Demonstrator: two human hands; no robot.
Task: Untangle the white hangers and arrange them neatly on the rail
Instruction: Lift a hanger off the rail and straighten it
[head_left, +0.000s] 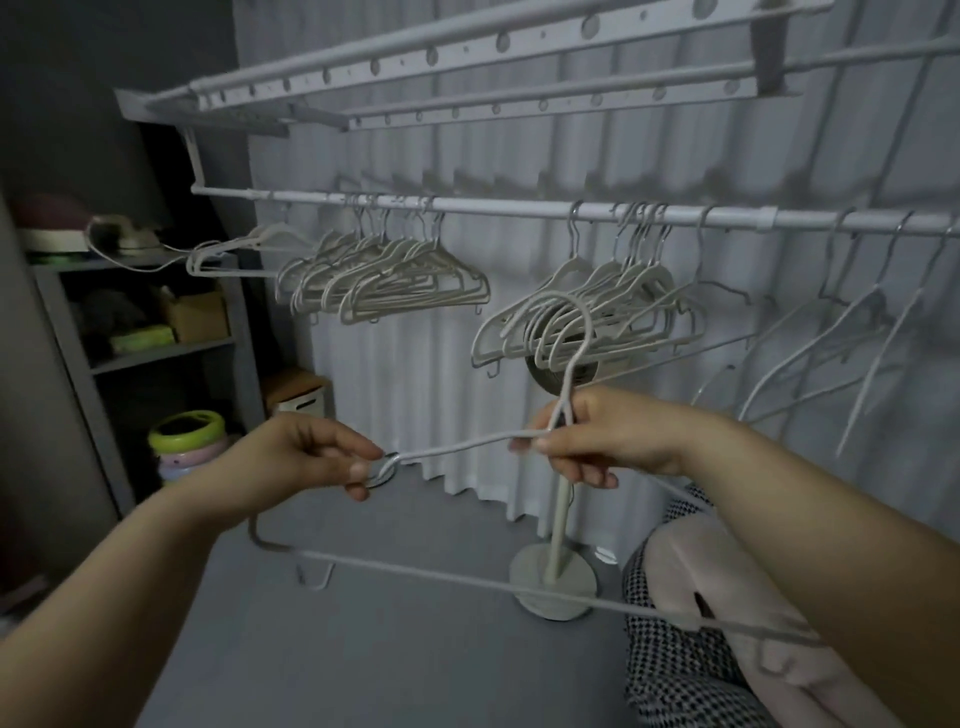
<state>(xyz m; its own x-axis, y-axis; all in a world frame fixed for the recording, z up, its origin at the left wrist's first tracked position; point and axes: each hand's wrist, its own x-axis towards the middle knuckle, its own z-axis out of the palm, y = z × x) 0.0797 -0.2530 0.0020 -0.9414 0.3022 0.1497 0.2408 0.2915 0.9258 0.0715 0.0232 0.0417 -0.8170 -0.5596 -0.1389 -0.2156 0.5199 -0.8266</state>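
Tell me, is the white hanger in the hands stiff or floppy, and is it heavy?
Probably stiff: the hanger keeps its shape, its bottom bar straight, though held only at the top. Likely light: the left hand just pinches it with fingertips. Its thin frame might snag on other hangers.

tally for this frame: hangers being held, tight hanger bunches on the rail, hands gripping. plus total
hanger held: 1
tight bunches on the rail: 2 (left bunch, middle bunch)
hands gripping: 2 (left hand, right hand)
total: 5
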